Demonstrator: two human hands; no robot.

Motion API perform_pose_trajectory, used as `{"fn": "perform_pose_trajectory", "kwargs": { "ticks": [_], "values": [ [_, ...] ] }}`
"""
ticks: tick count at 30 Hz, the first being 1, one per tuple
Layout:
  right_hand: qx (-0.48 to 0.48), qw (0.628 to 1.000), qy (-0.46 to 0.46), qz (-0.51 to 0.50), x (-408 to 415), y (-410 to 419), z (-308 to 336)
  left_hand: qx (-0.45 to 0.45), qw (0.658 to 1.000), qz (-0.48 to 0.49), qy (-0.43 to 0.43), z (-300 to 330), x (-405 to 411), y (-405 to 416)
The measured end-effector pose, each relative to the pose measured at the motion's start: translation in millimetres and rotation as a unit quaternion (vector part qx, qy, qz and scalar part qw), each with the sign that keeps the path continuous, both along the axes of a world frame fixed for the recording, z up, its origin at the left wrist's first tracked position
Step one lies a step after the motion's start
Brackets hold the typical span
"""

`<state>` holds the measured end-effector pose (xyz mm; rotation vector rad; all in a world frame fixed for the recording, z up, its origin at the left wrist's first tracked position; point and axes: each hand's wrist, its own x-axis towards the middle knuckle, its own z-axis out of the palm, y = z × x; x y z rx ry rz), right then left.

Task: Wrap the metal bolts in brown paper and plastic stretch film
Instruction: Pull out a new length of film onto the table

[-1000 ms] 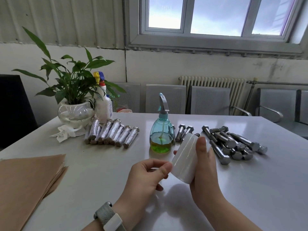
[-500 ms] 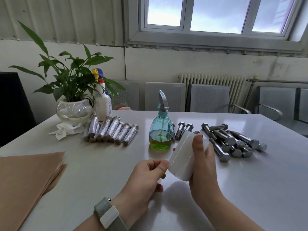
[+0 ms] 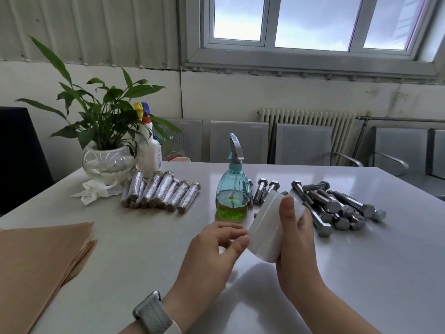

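A person sits at a white, glossy desk (image 3: 120,237), both hands raised just above it. The right hand (image 3: 292,242) grasps a roll of stretch film (image 3: 267,233), thumb laid along its side, fingers hidden behind. The roll has barely moved over the last second; it is tilted, its upper end leaning away. The left hand (image 3: 214,247) has shifted slightly: thumb and fingers now close together at the roll's lower left edge, touching it. Whether they already pinch a loose end of film cannot be told. This reads as hunting for the film's free end, so wrapping of the next bolt has probably not begun.

The roll is a short, fat cylinder, milky white and faintly ribbed. Beyond it, on the right, loose bolts (image 3: 337,206) lie in a heap: long steel shafts with hexagonal heads, dull and shiny grey. At far left a row of wrapped bolts (image 3: 160,191) lies side by side, stubby bundles with crinkled, glinting film over brown paper ends. A stack of flat, matte brown paper (image 3: 41,261) rests at the near left edge. Between the two bolt groups stands a spray bottle (image 3: 232,196), clear teal plastic holding yellow-green liquid.
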<state>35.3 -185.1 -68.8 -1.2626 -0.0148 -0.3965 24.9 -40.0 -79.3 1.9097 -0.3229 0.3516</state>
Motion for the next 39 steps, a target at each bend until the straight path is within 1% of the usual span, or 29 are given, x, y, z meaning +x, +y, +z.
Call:
{"fn": "perform_pose_trajectory", "kwargs": {
  "ticks": [2, 4, 7, 10, 14, 18, 21, 23, 27, 30, 32, 35, 37, 39],
  "values": [
    [-0.032, 0.999, -0.019, -0.016, 2, -1, -1, 0.065, 0.996, 0.022, -0.052, 1, -2, 0],
    [-0.057, 0.997, -0.046, -0.03, 2, -1, 0, 0.105, 0.991, 0.03, -0.076, 1, -3, 1],
    [-0.077, 0.994, -0.071, -0.027, 0, 1, 2, 0.132, 0.988, 0.032, -0.069, 3, -1, 4],
    [-0.093, 0.991, -0.091, -0.016, -2, 3, 4, 0.164, 0.985, 0.009, -0.054, 6, 1, 8],
    [-0.098, 0.99, -0.097, -0.007, -3, 2, 3, 0.174, 0.983, 0.012, -0.064, 9, -1, 10],
    [-0.093, 0.993, -0.078, 0.001, -1, 1, 1, 0.175, 0.981, 0.025, -0.076, 10, -2, 10],
    [-0.083, 0.995, -0.057, 0.005, 1, -1, 1, 0.124, 0.991, 0.016, -0.055, 11, -1, 12],
    [-0.052, 0.998, -0.035, 0.004, 3, -3, 2, 0.085, 0.996, 0.003, -0.035, 11, -2, 11],
    [0.012, 1.0, 0.002, 0.016, 1, -5, 5, 0.036, 0.999, 0.004, -0.021, 6, -5, 4],
    [0.036, 0.999, 0.022, 0.029, 1, -5, 5, -0.064, 0.997, -0.008, 0.05, 6, -8, -3],
    [0.052, 0.997, 0.03, 0.038, 2, -6, 4, -0.143, 0.985, -0.015, 0.095, 6, -10, -6],
    [0.072, 0.996, 0.035, 0.05, 3, -6, 3, -0.246, 0.959, -0.027, 0.136, 5, -11, -10],
    [0.071, 0.995, 0.038, 0.053, 3, -6, 2, -0.299, 0.938, -0.037, 0.17, 4, -11, -12],
    [0.072, 0.995, 0.041, 0.051, 2, -5, 2, -0.332, 0.919, -0.048, 0.205, 4, -11, -14]
  ]
}}
